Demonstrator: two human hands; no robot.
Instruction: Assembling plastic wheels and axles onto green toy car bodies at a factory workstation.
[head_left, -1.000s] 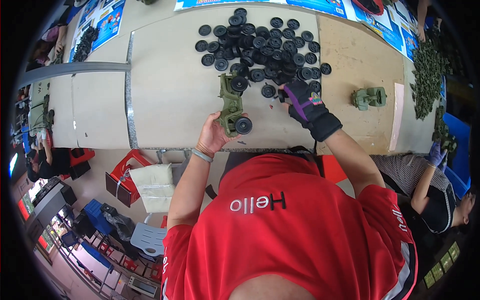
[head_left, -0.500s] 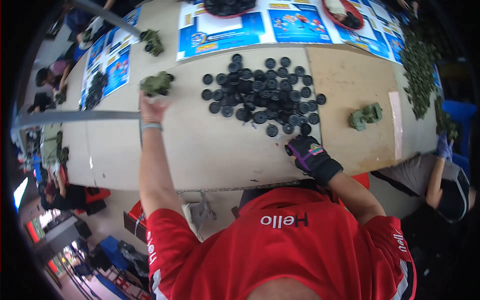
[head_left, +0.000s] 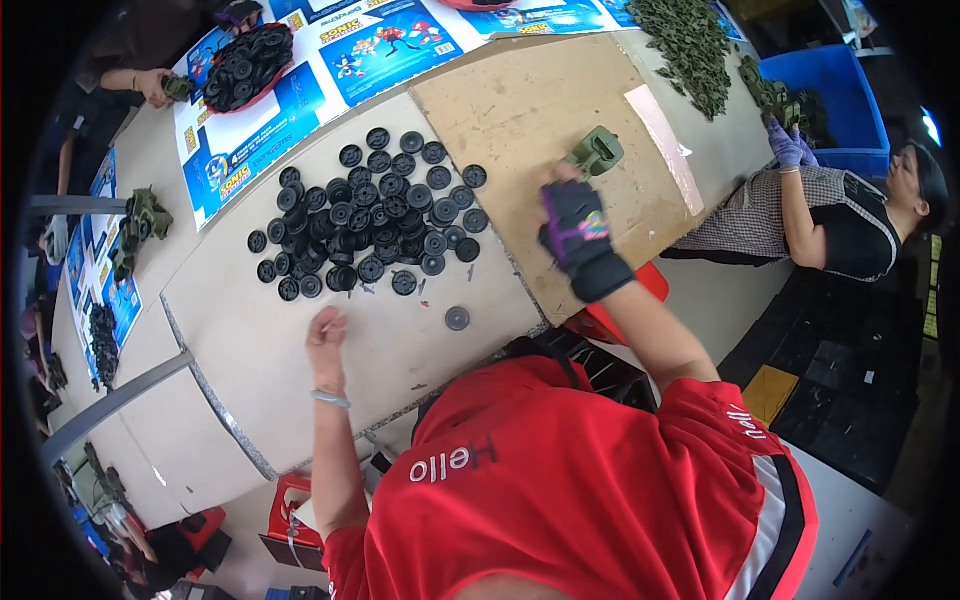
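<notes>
My right hand (head_left: 580, 228), in a black and purple glove with bare fingertips, reaches over the brown board. Its fingers close on the near edge of a dark green moulded plastic part (head_left: 598, 150), which has a raised, hollow shape. Bare and wearing a pale bracelet, my left hand (head_left: 327, 335) is just off the near side of a heap of black plastic wheels (head_left: 370, 215). Its fingers are curled in, and nothing shows between them. One single wheel (head_left: 457, 318) lies apart from the heap, towards the table's front edge.
A brown board (head_left: 500, 130) covers the right part of the table. Printed blue sheets (head_left: 385, 50) line the back, under a red basket of wheels (head_left: 246, 70). Green parts (head_left: 682, 45) are piled far right, near a co-worker in purple gloves (head_left: 787, 148). A metal bar (head_left: 115, 410) crosses the left.
My view has swung to the right. My left hand has left the green piece at the left and come back near the wheels. My right hand has moved from a wheel to the green part.
</notes>
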